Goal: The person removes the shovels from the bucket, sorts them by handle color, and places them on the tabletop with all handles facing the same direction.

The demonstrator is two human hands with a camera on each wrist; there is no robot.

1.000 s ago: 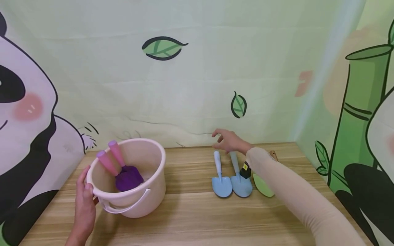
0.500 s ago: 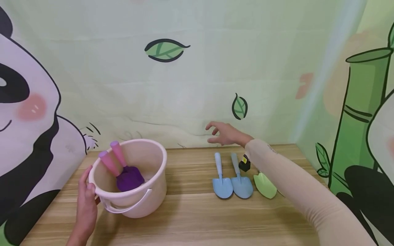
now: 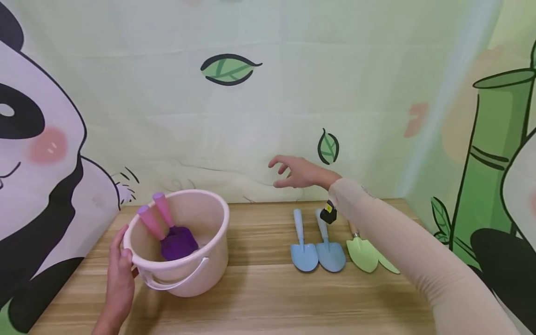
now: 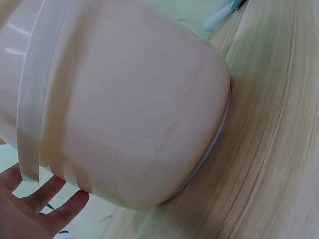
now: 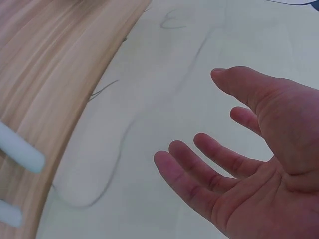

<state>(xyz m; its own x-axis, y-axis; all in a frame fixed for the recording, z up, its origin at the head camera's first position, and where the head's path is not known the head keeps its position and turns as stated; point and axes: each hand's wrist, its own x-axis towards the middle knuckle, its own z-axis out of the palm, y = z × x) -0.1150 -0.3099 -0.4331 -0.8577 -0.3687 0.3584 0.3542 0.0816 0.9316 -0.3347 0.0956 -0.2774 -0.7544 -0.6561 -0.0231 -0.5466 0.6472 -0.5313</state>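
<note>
On the left of the table stands a pale pink bucket (image 3: 213, 274) with two purple trowels (image 3: 177, 244) with pink handles leaning inside it. My left hand (image 3: 119, 284) grips the bucket's left rim; in the left wrist view its fingers (image 4: 65, 211) reach the bucket's side under the rim. Raised in front of the backdrop, my right hand (image 3: 299, 172) holds nothing, its fingers spread and slightly bent. Below it lie a blue trowel (image 3: 304, 257) and a second blue trowel (image 3: 331, 257). A green trowel (image 3: 362, 256) lies right of them; another green blade (image 3: 389, 264) is partly hidden by the sleeve.
A printed backdrop (image 3: 259, 111) with leaves, pandas and bamboo closes off the table's (image 3: 251, 307) back and sides. A small black item (image 3: 328, 212) with a yellow mark is under the right wrist. The bucket's handle (image 3: 180, 281) hangs at its front.
My right hand has risen and moved left, away from the blue trowels, uncovering their handles and more of the green ones. The left hand stays on the bucket; the view has shifted slightly.
</note>
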